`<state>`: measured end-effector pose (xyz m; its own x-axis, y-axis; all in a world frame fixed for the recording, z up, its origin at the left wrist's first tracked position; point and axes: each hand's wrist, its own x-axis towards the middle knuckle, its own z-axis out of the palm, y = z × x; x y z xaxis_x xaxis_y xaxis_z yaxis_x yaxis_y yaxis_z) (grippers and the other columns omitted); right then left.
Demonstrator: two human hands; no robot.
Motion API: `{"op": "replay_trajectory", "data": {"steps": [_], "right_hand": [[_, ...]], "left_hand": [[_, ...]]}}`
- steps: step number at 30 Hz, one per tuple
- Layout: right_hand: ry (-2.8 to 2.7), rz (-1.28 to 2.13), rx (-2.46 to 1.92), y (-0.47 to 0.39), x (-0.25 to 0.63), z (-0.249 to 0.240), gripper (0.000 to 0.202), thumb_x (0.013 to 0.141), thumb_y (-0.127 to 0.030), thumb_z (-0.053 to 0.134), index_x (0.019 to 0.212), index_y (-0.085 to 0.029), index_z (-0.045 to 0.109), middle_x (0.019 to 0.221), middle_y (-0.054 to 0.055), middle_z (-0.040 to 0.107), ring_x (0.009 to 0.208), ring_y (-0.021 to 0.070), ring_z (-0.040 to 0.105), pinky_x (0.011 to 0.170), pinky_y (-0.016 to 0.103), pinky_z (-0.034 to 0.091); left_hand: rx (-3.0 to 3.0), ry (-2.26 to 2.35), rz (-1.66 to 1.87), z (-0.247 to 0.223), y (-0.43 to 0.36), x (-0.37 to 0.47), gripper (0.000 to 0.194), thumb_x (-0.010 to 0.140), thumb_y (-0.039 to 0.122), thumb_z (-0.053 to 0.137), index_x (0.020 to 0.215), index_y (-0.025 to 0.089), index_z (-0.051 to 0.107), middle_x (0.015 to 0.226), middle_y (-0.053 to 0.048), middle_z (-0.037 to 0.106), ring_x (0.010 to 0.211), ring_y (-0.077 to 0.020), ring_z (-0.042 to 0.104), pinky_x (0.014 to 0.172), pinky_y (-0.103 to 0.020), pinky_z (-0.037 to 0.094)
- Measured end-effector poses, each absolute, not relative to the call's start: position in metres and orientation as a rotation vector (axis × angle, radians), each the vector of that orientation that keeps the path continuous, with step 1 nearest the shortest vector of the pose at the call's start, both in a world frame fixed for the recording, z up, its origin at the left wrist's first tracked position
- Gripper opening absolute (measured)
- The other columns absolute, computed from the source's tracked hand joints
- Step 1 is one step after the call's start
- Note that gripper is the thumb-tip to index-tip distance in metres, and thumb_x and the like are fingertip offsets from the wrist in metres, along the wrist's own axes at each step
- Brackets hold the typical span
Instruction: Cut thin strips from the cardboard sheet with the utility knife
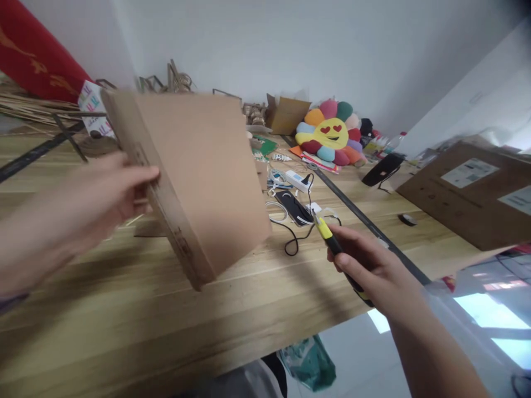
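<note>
My left hand (pixel 120 188) grips a piece of brown cardboard (pixel 203 177) by its folded left edge, thumb on the near side. Tilted, the cardboard is raised above the wooden table (pixel 244 298) and blocks part of what stands behind it. In my right hand (pixel 369 265) is a yellow-and-black utility knife (pixel 329 235), its tip pointing up and away to the left. The knife is apart from the cardboard, in front of a dark phone (pixel 293 207) and a black cable (pixel 292 247) on the table.
A white power strip (pixel 297 181) lies behind the phone. Farther back sit a flower-shaped cushion (pixel 329 135) and a small open carton (pixel 286 113). A large cardboard box (pixel 468 193) stands at right, near a black speaker-like object (pixel 382 169). A green bag (pixel 309 365) is below the table's front edge.
</note>
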<state>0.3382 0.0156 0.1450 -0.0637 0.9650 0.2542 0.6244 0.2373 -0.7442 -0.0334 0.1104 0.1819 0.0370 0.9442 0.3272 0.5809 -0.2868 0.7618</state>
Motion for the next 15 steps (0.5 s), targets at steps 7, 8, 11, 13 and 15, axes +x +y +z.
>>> {"op": "replay_trajectory", "data": {"steps": [7,8,11,13,15], "right_hand": [[-2.167,0.586,-1.35,0.007,0.311,0.101,0.038,0.092,-0.033,0.057,0.13,-0.027,0.057,0.103,0.009,0.065,0.095,0.0234,0.064,0.081,0.034,0.054],[-2.217,0.609,-1.348,0.007,0.307,0.093,0.039,0.093,-0.031,0.056,0.131,-0.026,0.056,0.103,0.009,0.064,0.094,0.0229,0.064,0.08,0.034,0.055],[-2.315,0.656,-1.375,0.003,0.3,0.074,0.04,0.093,-0.027,0.054,0.133,-0.026,0.054,0.104,0.009,0.061,0.095,0.0221,0.064,0.08,0.034,0.055],[-2.348,0.653,-1.407,-0.001,0.301,0.064,0.04,0.093,-0.027,0.053,0.134,-0.026,0.053,0.105,0.009,0.06,0.096,0.0224,0.064,0.081,0.035,0.056],[-2.367,0.633,-1.432,-0.005,0.305,0.057,0.04,0.094,-0.027,0.053,0.134,-0.026,0.053,0.105,0.009,0.059,0.094,0.0226,0.064,0.079,0.035,0.056]], "left_hand": [[1.274,1.414,0.974,0.066,0.048,-0.047,0.028,0.098,0.025,0.039,0.11,0.012,0.059,0.097,-0.014,0.077,0.079,-0.021,0.074,0.069,-0.036,0.065],[1.341,1.384,0.97,0.057,0.039,-0.049,0.031,0.1,0.025,0.035,0.113,0.013,0.06,0.097,-0.013,0.077,0.08,-0.0208,0.075,0.072,-0.036,0.065],[1.541,1.213,0.79,0.045,0.015,-0.061,0.048,0.105,0.025,0.018,0.115,0.015,0.063,0.101,-0.013,0.077,0.094,-0.0204,0.074,0.078,-0.035,0.064],[1.542,1.117,0.601,0.044,0.001,-0.073,0.053,0.105,0.025,0.015,0.105,0.022,0.068,0.095,-0.008,0.078,0.083,-0.0185,0.076,0.07,-0.031,0.065],[1.603,1.121,0.47,0.045,-0.008,-0.08,0.047,0.102,0.027,0.021,0.097,0.027,0.068,0.075,-0.001,0.078,0.057,-0.0154,0.073,0.048,-0.024,0.06]]}}
